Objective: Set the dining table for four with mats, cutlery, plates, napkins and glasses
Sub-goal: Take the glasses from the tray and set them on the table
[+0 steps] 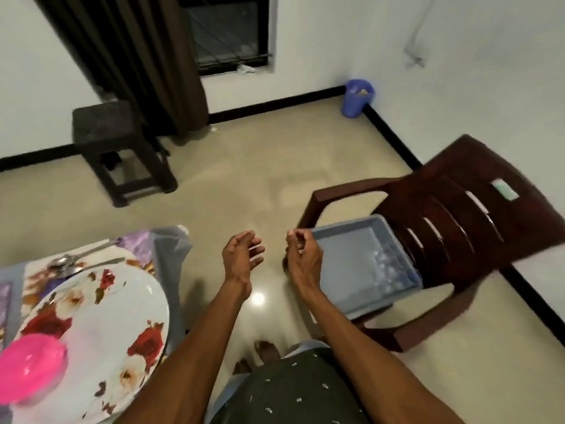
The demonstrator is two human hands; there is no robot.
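Note:
A white plate (pixel 101 325) with red flowers lies on a flowered mat (pixel 33 273) at the table's corner, lower left. A pink cup (pixel 30 367) stands on the plate's near side. Beyond the plate lie a spoon and other cutlery (pixel 76 260). My left hand (pixel 241 255) hangs over the floor, empty, fingers loosely curled and apart. My right hand (pixel 302 255) is beside it, fingers curled, holding nothing, touching the left rim of a blue-grey tray (pixel 351 249). The tray rests on a dark red plastic chair (pixel 458 215) and holds clear glasses (pixel 388 270) at its right side.
A dark stool (pixel 119 148) stands by the wall at the back left, beside a brown curtain (pixel 137 56). A blue waste bin (pixel 357 97) sits in the far corner. Beige floor spreads between table, stool and chair. My feet show below my hands.

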